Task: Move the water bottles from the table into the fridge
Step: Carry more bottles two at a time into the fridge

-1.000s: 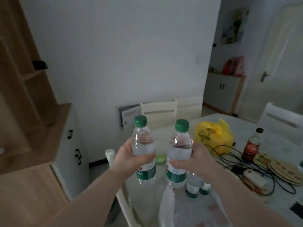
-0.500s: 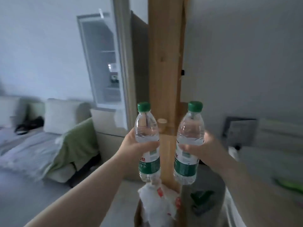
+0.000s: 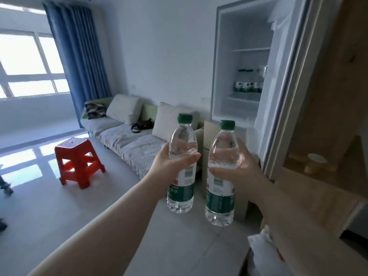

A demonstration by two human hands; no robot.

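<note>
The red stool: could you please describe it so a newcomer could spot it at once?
Start at the blue curtain beside the window. On the floor below stands the red stool, in front of the sofa. It is the only bright red thing there.

A home living room: cushioned sofa (image 3: 127,136) along the white wall, just left of an open fridge (image 3: 243,62) stocked with bottles; blue curtains (image 3: 79,52) beside a large window (image 3: 29,64) farther left; red plastic stool (image 3: 78,162) on the tiled floor before the sofa.

Left hand (image 3: 171,166) and right hand (image 3: 242,172) raised, arms outstretched, fingers curled closed
</note>
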